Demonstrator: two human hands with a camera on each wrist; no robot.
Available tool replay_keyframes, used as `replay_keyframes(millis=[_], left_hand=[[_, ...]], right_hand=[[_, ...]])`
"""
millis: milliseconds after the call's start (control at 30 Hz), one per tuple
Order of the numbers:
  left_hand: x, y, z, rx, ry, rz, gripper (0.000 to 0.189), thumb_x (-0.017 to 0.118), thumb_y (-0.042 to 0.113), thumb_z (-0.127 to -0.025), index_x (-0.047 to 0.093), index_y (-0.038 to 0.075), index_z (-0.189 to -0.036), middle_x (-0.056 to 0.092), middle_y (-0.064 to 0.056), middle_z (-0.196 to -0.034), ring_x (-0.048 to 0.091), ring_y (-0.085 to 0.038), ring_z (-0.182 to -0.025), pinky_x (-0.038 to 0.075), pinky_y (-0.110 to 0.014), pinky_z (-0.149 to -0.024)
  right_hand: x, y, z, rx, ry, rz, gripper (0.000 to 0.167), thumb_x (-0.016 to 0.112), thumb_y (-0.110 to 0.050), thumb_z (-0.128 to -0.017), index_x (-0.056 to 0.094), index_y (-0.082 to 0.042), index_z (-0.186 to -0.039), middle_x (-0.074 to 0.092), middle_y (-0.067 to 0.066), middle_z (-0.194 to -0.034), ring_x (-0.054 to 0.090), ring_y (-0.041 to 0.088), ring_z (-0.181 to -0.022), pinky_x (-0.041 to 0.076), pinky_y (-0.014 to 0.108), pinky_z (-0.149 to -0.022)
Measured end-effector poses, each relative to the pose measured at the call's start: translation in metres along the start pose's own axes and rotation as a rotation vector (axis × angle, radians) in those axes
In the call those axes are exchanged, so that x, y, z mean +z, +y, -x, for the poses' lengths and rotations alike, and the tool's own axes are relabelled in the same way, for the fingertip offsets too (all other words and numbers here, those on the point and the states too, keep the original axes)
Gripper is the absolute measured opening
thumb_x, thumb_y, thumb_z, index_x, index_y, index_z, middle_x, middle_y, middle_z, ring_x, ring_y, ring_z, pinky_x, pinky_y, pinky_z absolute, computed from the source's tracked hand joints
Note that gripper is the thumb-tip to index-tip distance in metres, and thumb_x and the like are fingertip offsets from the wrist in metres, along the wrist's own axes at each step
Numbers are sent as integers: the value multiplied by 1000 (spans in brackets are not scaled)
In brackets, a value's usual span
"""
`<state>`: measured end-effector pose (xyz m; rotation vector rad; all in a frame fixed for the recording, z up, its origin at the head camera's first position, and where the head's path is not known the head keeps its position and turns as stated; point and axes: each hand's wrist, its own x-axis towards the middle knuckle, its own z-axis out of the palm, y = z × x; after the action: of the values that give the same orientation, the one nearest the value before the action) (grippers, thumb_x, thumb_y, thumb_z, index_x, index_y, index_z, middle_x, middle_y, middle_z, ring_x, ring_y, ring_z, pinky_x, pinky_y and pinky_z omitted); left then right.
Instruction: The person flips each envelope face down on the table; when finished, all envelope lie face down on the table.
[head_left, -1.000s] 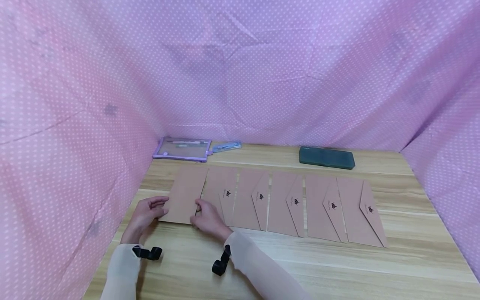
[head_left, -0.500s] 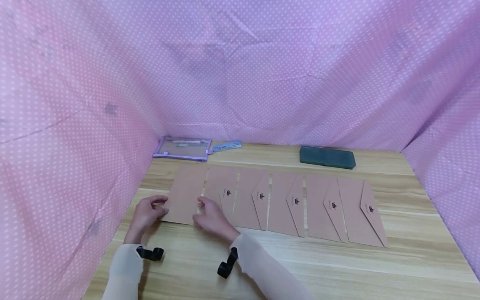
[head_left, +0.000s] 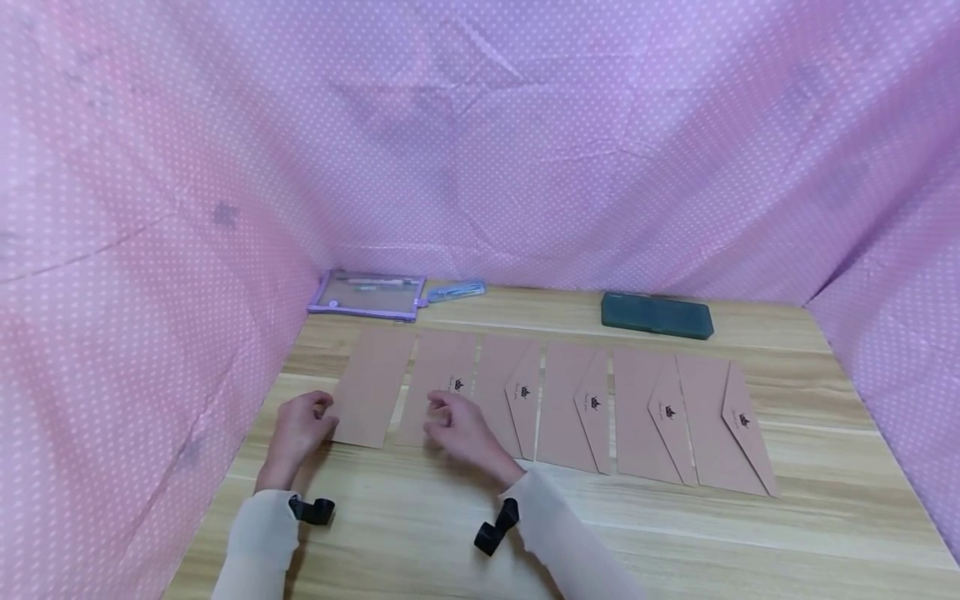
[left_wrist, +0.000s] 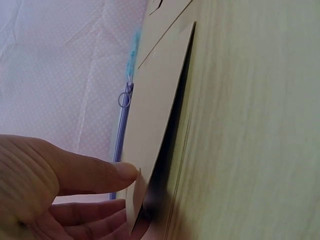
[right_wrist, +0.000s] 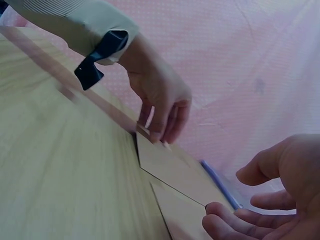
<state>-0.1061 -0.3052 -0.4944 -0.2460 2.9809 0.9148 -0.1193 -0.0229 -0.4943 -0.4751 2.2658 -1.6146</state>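
Note:
At the left end of a row lies a plain brown envelope (head_left: 372, 387). My left hand (head_left: 302, 433) pinches its left edge, and in the left wrist view the thumb (left_wrist: 120, 172) lies on top with fingers beneath. That view also shows a dark gap under the envelope's near edge. My right hand (head_left: 465, 429) is over the neighbouring envelope (head_left: 438, 358), partly covering its flap and crown print. Its fingers are loosely bent and apart, holding nothing, as the right wrist view shows of the same right hand (right_wrist: 280, 195).
Several more brown envelopes (head_left: 573, 383) with crown-printed flaps continue the row to the right. Along the back are a purple zip pouch (head_left: 367, 298) with pens, a small blue case (head_left: 457, 290) and a dark green box (head_left: 657, 316). Pink dotted cloth (head_left: 480, 150) encloses the wooden table (head_left: 675, 542).
My right hand has let go of the leftmost envelope's right edge and moved right over the second envelope. The left hand stays at the left edge, and the envelope lies lower and flatter.

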Motion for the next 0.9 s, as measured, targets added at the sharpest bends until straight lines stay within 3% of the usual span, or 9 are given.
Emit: replay_keyframes(millis=[233,333,467,600,767,833,900], left_hand=[[1,7,-2,-9,-10,-51,35,66,4,-83,65,-13,-114,70,-26,-97,60,-27,-78,54,-47,-77],[0,9,-2,-16,-17,-66,36,66,3,-83,64,-13,-116,70,-29,-103,58,-27,-78,53,-45,-76],[-1,10,0,-24,-15,-81,38,65,3,-83,63,-14,-117,67,-35,-112,58,-31,-81,51,-46,-76],[-2,11,3,-51,22,-74,42,63,8,-85,61,-13,-121,64,-38,-116,63,-45,-96,54,-55,-84],[-2,19,3,-87,120,23,42,61,16,-90,62,-6,-126,65,-35,-120,65,-48,-108,55,-57,-87],[-1,24,2,-75,155,97,41,62,16,-91,63,-4,-127,66,-32,-121,66,-45,-106,57,-52,-86],[0,31,1,-65,166,189,39,63,16,-93,63,-3,-127,67,-29,-123,68,-38,-105,59,-38,-86]], right_hand=[[-22,9,6,-12,55,-6,45,62,-5,-89,58,5,-132,67,22,-122,64,19,-93,51,15,-75],[-31,11,7,-13,77,-8,40,61,-5,-90,60,4,-129,67,22,-120,66,21,-95,52,17,-76],[-42,10,9,-3,85,-18,37,61,-6,-93,60,3,-128,65,23,-122,68,27,-98,57,27,-81],[-50,10,11,-5,101,26,37,61,-7,-94,59,3,-130,65,24,-124,68,29,-100,59,36,-86],[-53,15,12,-65,139,123,37,61,-7,-94,59,4,-129,64,23,-124,66,28,-100,58,40,-88],[-53,18,11,-97,153,185,38,62,-9,-94,58,2,-130,64,21,-127,65,29,-105,57,43,-93],[-52,19,11,-131,162,252,40,64,-11,-94,58,1,-131,62,20,-131,63,33,-114,54,48,-99]])
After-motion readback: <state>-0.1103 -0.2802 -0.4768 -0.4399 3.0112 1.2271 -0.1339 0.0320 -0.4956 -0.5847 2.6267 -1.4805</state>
